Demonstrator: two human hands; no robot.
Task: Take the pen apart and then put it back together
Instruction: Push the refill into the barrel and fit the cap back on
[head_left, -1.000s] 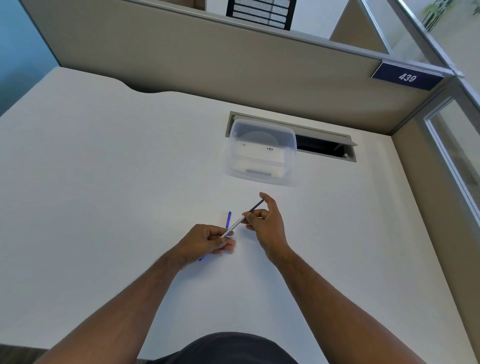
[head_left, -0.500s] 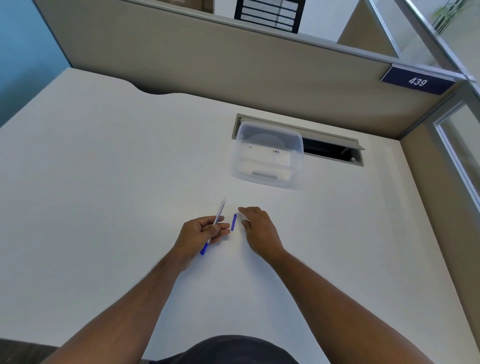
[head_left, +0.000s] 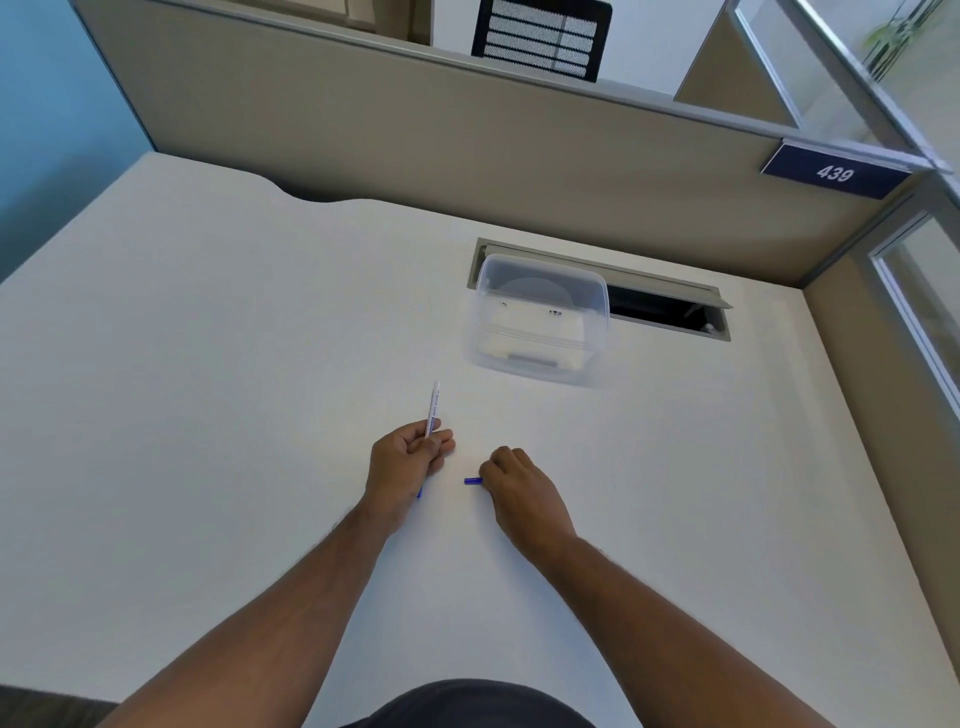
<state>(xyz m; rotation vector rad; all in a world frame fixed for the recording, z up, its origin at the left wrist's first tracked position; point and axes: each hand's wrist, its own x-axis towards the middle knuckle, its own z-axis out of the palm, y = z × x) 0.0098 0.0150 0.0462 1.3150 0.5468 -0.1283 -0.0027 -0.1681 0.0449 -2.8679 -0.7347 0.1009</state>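
**Pen barrel in one hand, blue piece in the other**

The left hand (head_left: 408, 457) is gripping the white pen barrel (head_left: 432, 408) between thumb and curled fingers, and the barrel is pointing up and away from the person, its far end sticking out well above the knuckles. A blue band with print is showing on the barrel just above the fingers, but the writing is too small to read. A bit of blue is peeking out below the left hand.

The right hand (head_left: 519, 483) is resting knuckles-up on the white desk (head_left: 208, 415), fingers curled in around a small blue pen piece (head_left: 471, 481) that is sticking out leftward from the fingertips, close to the desk surface; whether it is touching the desk is not clear.

Further back, a clear plastic container (head_left: 540, 317) is sitting just in front of a cable slot (head_left: 670, 312). On the partition, a dark blue sign (head_left: 835, 171) is reading "439".
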